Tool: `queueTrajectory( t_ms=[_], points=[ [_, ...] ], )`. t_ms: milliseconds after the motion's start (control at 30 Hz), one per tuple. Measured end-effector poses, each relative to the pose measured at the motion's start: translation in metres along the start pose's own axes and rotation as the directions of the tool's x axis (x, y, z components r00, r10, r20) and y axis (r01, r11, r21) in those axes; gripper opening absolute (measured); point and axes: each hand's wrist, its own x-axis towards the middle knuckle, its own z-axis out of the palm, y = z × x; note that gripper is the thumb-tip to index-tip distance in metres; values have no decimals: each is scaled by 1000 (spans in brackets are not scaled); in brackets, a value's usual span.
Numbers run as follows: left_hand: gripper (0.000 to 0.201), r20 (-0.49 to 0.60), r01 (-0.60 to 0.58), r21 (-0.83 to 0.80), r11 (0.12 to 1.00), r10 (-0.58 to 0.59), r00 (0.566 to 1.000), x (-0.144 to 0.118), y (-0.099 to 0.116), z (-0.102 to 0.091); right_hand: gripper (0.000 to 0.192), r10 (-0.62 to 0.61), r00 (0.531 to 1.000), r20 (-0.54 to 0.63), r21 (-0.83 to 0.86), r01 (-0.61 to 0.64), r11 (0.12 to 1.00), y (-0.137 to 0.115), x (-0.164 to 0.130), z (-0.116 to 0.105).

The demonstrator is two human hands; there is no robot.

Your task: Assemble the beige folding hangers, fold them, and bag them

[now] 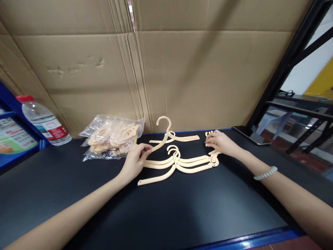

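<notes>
My left hand (pixel 135 159) is closed in a pinch on one arm of a beige plastic clothes hanger (pixel 165 137), whose hook points up. In front of it, several more beige hangers (pixel 175 166) lie overlapping on the black table, hooks toward the back. At their right ends are small beige plastic end pieces (pixel 214 160). My right hand (pixel 218 141), with a pale beaded bracelet on the wrist, has its fingers curled over a small beige plastic piece (pixel 207 134). Most of that piece is hidden under the fingers.
A clear plastic bag (pixel 111 135) of beige parts lies left of the hangers. A red-capped water bottle (pixel 45 119) leans at the far left. A phone (pixel 251 135) rests at the back right. Cardboard (pixel 208 69) stands behind the table, with a black metal frame (pixel 279 66) at right.
</notes>
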Motion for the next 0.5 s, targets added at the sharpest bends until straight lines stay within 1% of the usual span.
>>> queueTrajectory(
  t_ms=[100,167,200,267,300,333,367,400,433,500],
  points=[
    [15,-4,-11,-1,1000,11,1000,0,1,-1,14,-30,999,-10,-49,30,998,0,3,-1],
    [14,-3,-16,-5,1000,16,1000,-1,2,-1,15,-47,997,-54,-53,44,998,-1,2,-3],
    [14,-1,-17,-7,1000,17,1000,-1,3,-1,16,-49,994,-101,-36,46,998,-2,2,-5],
    [13,-1,-21,-7,1000,21,1000,-1,3,-1,20,-13,968,-252,41,25,999,-6,1,-9],
    [13,-1,-26,-5,1000,26,1000,-1,4,-1,21,33,940,-340,96,0,995,-9,0,-12],
    [13,1,-33,-3,999,33,999,-2,4,-1,21,99,901,-423,157,-35,987,-13,-1,-15],
    [13,5,-40,-1,999,40,999,-2,4,-1,20,182,853,-490,226,-78,971,-18,-1,-18],
    [13,10,-48,-1,999,48,999,-2,4,-1,20,274,802,-530,305,-121,945,-24,-2,-21],
    [13,15,-53,-2,999,53,998,-2,5,-1,20,371,753,-543,396,-160,904,-31,-2,-24],
    [13,23,-56,-7,998,56,998,-3,6,-2,21,556,671,-491,597,-206,775,-45,-1,-29]
  ],
)
